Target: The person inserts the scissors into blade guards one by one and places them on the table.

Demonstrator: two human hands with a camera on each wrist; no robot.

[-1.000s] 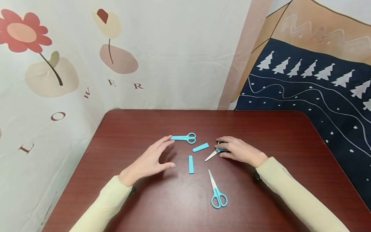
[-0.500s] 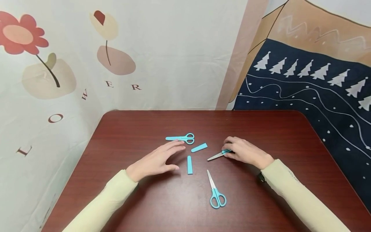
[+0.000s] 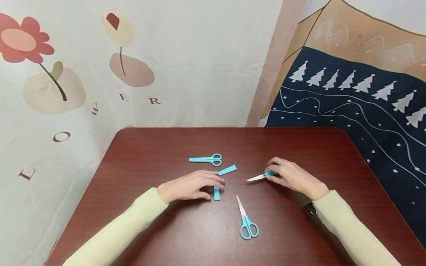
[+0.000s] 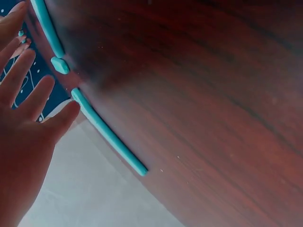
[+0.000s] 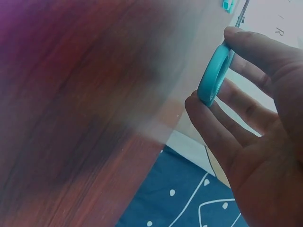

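My right hand [image 3: 294, 178] pinches the turquoise handle of a small pair of scissors [image 3: 267, 174], its bare blades pointing left. In the right wrist view, the thumb and fingertips press on the scissors' handle loops [image 5: 213, 78]. My left hand [image 3: 191, 185] is over the table with its fingers loosely extended, covering the upper end of one turquoise blade cover [image 3: 217, 194]. Close to its fingertips lies another blade cover [image 3: 228, 169], slanted. In the left wrist view, the fingers of my left hand [image 4: 28, 123] look spread and hold nothing; whether they touch a cover is unclear.
Behind my left hand lies a pair of scissors with its blades covered [image 3: 205, 159]. Nearer the front, another pair of scissors [image 3: 246, 221] lies with bare blades pointing away. All rest on a dark red-brown table [image 3: 159, 147], backed by printed cloth [image 3: 199, 66].
My right hand has picked at the scissors' handle, now pinches it, and has drawn it slightly right. My left hand has moved right and nearer, from the covered scissors to above the blade covers.
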